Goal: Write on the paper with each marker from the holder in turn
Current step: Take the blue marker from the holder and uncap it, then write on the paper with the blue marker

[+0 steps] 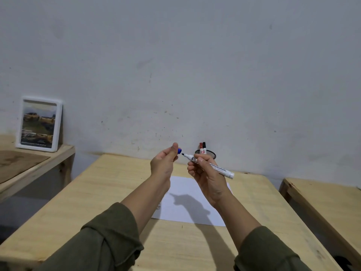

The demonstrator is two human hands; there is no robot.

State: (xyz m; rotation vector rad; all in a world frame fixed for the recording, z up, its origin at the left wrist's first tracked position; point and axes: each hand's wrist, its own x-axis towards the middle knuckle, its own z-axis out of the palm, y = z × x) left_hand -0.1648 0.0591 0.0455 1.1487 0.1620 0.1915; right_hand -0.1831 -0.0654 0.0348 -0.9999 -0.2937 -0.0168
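From the head camera I see both of my arms raised above the wooden table, olive sleeves pushed back to the forearms. My left hand is curled, with thumb and fingers pinching a small blue cap at its top. My right hand grips the white marker around the front of its barrel, fingers wrapped and pressed against it. The marker lies tilted, its dark tip pointing up and left toward the cap, its rear end sticking out past my hand to the right. Tip and cap are apart, with a small gap between them.

Below my hands, the white paper lies flat on the table, my hands' shadow falling across it. A little dark writing shows near the paper's left edge, partly behind my left forearm; I cannot read it.

Behind my right hand, by the wall, stands the dark mesh holder, mostly hidden by my fingers. A red-capped marker and a black-capped marker stand upright in it, side by side.

On a side table at far left, a white-framed picture leans against the wall.
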